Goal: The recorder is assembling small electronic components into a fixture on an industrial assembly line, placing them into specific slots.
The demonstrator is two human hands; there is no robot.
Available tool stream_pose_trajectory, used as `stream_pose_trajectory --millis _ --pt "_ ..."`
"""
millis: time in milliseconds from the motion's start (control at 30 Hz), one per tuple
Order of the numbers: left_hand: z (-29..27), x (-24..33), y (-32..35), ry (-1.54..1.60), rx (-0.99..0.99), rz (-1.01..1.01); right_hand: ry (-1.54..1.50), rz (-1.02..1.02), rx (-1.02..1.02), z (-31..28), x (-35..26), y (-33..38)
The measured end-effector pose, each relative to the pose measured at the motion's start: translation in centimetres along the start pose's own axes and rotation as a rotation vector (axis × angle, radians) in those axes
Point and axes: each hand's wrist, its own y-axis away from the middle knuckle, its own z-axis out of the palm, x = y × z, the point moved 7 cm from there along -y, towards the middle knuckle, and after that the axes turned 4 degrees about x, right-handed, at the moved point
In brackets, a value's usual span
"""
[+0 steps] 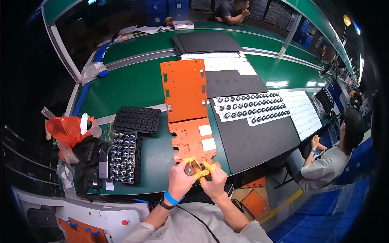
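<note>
Yellow finger covers are on the fingers of my left hand (181,178) and my right hand (215,181). Both hands meet over the near end of an orange fixture base (184,142), fingers pinched close together. Between the right fingers shows a small black round part (202,166). Something small and shiny sits at the left fingertips, too small to name. Two white square cards (208,144) lie in the base's right-hand recesses. Its flat orange lid (184,91) is folded up at the far side.
Left stand a black tray of shiny round parts (123,156), another black tray (137,119), and a red plastic bag (67,131). On the right, black boards (263,141) carry rows of black round parts (251,106) on white cards. One co-worker (334,158) sits right; another (233,12) leans opposite.
</note>
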Motion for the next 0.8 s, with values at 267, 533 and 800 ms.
stream_pose_trajectory --millis 267,533,800 --pt "-1.6 -1.1 0.0 0.044 0.099 0.082 0.061 0.671 -0.092 -2.9 7.2 -1.0" --pt "-3.1 -2.1 1.1 0.208 0.014 0.081 0.071 0.718 -0.494 -1.3 10.6 -1.8" --pt "-3.7 -2.8 2.2 0.369 0.049 0.04 -0.136 0.877 -0.801 0.4 11.9 -3.0"
